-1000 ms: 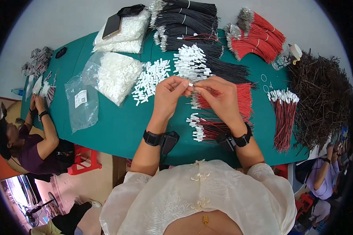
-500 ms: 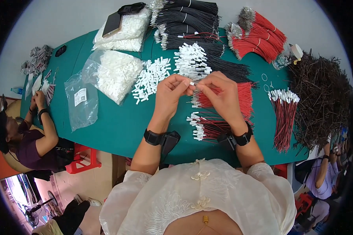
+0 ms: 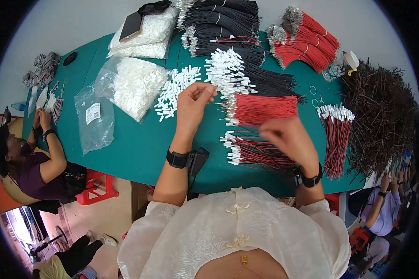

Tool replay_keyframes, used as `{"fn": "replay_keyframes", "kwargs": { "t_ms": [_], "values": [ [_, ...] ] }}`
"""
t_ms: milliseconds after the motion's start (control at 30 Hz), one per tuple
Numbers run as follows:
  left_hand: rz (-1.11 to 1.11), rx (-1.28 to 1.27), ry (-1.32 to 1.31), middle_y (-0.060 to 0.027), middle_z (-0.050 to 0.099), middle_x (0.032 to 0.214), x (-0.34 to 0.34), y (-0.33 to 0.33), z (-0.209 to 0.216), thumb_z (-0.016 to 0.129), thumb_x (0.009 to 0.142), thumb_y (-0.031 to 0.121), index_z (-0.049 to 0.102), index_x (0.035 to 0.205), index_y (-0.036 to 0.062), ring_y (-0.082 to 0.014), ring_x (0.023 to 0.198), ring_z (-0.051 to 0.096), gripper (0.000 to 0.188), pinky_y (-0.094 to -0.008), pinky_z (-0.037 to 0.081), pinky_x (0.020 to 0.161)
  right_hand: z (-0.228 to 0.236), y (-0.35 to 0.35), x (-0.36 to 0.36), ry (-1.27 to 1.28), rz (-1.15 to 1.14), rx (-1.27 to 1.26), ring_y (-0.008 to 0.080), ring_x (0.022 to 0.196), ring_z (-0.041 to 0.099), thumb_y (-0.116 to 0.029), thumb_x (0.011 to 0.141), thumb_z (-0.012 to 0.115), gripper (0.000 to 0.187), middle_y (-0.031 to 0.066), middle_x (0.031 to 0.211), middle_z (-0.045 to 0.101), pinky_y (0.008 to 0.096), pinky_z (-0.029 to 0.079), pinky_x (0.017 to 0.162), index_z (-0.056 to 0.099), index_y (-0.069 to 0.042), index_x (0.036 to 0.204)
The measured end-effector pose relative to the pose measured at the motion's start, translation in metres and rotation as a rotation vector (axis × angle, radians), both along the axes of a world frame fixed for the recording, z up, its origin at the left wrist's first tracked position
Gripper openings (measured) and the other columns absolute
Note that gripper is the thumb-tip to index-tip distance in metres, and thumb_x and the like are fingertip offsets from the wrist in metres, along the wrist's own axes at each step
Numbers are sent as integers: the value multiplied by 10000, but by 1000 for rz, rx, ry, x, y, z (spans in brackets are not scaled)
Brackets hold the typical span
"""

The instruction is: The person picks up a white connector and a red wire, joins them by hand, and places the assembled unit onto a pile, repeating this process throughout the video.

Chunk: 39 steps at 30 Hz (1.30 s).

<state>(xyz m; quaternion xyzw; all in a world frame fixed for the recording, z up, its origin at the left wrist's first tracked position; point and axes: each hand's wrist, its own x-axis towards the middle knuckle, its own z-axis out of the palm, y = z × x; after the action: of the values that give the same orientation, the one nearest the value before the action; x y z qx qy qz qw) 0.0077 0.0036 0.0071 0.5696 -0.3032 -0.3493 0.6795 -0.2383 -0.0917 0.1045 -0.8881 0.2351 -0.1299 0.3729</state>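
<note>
My left hand [image 3: 194, 101] is closed, thumb pressed to the fingers, between loose white plastic housings [image 3: 178, 90] and black wires [image 3: 272, 83] with white housings [image 3: 226, 69] on their ends. Whatever the pinch may hold is too small to see. My right hand [image 3: 291, 142] is smeared by motion, so its fingers cannot be read. It passes over the lower right of the red wires [image 3: 265, 109] with bare metal ends. Below and partly behind it lies a pile of red-and-black wires [image 3: 253, 151] with white housings at their left ends.
More red-and-black wires [image 3: 336, 144] lie at the right beside a heap of dark brown strands [image 3: 381, 116]. Bags of white housings [image 3: 139, 86], black wire bundles [image 3: 223, 21] and red bundles [image 3: 307, 46] line the back. A co-worker [image 3: 37, 162] sits at far left.
My hands were together, pinching a small white housing. Now they are apart: the right has swung right and toward me, and the left has shifted slightly left.
</note>
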Motion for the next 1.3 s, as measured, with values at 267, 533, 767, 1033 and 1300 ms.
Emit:
{"fn": "replay_keyframes", "kwargs": {
  "t_ms": [267,533,767,1033,1300],
  "values": [
    [61,131,-565,-42,689,890,-14,-16,-24,736,880,102,718,1054,54,-133,773,617,180,-285,484,662,-47,-21,13,52,-12,-226,335,821,658,-103,825,743,169,153,894,687,387,531,736,702,22,931],
    [61,101,-883,-77,645,862,-24,-30,-31,754,799,52,719,1016,66,-229,789,622,220,-344,498,684,-69,-23,40,23,-23,-379,339,907,625,-74,806,728,152,130,900,668,416,515,795,694,-6,937],
    [30,84,-541,-47,682,851,-18,-25,-25,728,891,65,717,1062,19,-128,724,614,177,-283,505,671,-77,-31,39,-66,20,-382,333,889,628,-35,812,715,133,130,898,671,411,518,791,688,-5,939],
    [-123,-37,409,-67,715,944,-9,-6,-5,669,958,80,690,1100,-37,-125,805,657,185,-252,553,769,-45,-15,36,-258,-117,278,132,741,639,4,874,704,46,60,839,682,268,487,640,707,10,920],
    [-186,-87,445,-97,727,977,-9,1,8,681,937,43,696,1120,-30,-135,863,682,197,-265,564,785,-19,-8,46,-364,-187,2,68,631,540,-18,831,768,119,29,696,625,209,380,556,747,10,945]
  ]
}}
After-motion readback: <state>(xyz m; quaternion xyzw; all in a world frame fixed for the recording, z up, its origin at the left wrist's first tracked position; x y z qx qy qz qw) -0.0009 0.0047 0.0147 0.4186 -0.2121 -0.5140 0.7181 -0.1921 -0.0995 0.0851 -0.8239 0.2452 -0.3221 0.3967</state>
